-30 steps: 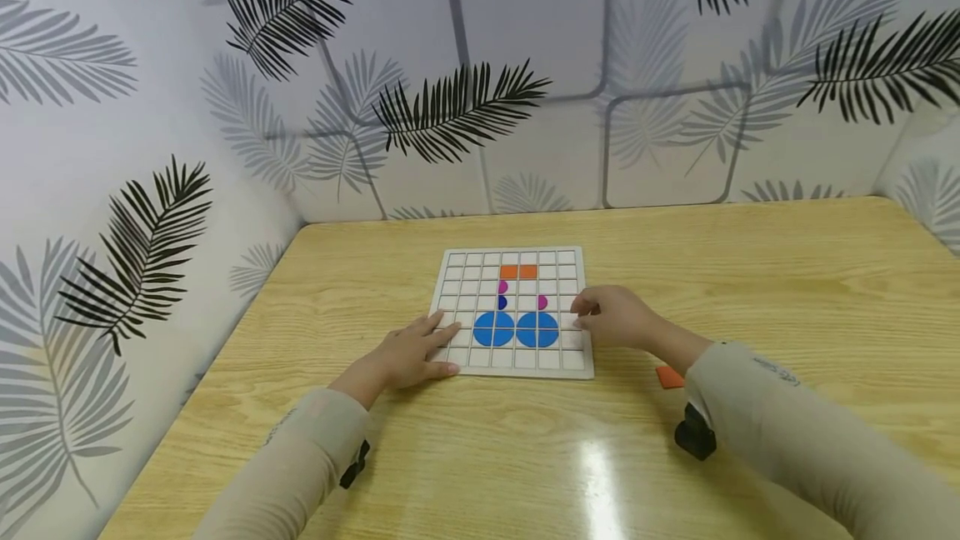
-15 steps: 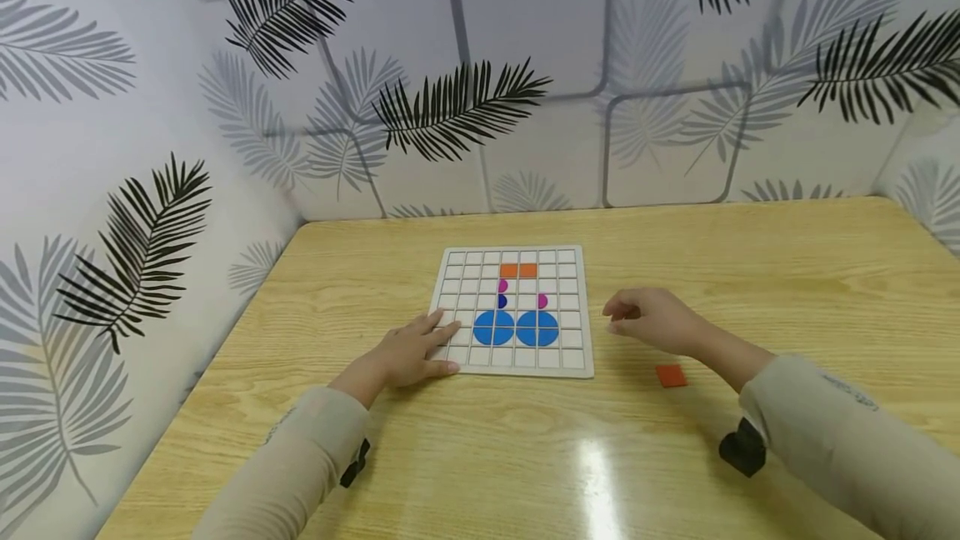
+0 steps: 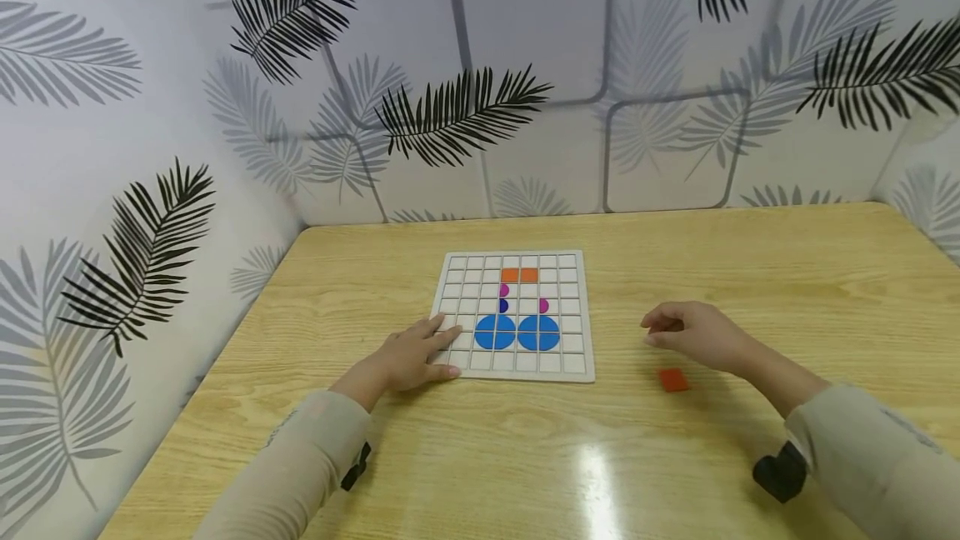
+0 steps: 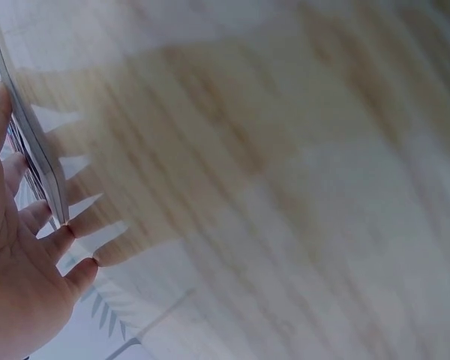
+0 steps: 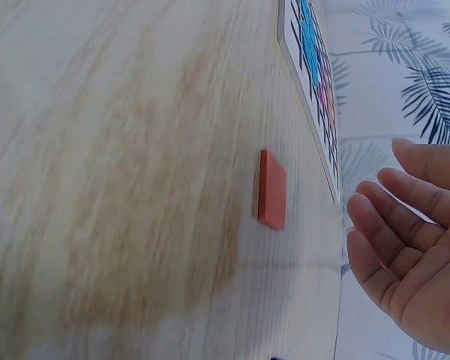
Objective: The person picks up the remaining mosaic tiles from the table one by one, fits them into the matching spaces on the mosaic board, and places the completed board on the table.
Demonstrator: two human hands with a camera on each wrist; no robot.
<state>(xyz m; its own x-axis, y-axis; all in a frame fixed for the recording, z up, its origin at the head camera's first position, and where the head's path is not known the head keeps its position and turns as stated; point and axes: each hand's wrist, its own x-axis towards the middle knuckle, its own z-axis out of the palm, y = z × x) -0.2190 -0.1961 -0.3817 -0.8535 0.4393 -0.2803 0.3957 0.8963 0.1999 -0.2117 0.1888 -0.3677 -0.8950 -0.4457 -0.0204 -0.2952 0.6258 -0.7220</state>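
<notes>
A white grid board (image 3: 457,273) lies flat on the table, bearing blue quarter-circle pieces (image 3: 495,332) that form two discs. Above them sit two magenta half-circles (image 3: 543,306), a dark blue half-circle (image 3: 503,306) and two orange squares (image 3: 528,275). My left hand (image 3: 408,354) rests at the board's lower left edge, fingers spread over its rim. Right of the board, my right hand (image 3: 697,335) hovers above the table, fingers loosely bent, holding nothing. Just below it an orange-red square tile (image 3: 674,380) lies on the wood; the right wrist view shows the same tile (image 5: 272,191) apart from the fingers.
The wooden table (image 3: 480,457) runs back to a wall (image 3: 525,148) with a leaf pattern. Another patterned wall (image 3: 172,273) borders the table's left side. A speck of something dark blue (image 5: 276,358) shows at the bottom edge of the right wrist view.
My right hand has moved rightward, away from the board's right edge, to above the orange-red tile, which its sleeve partly covered before. The left hand stays on the board.
</notes>
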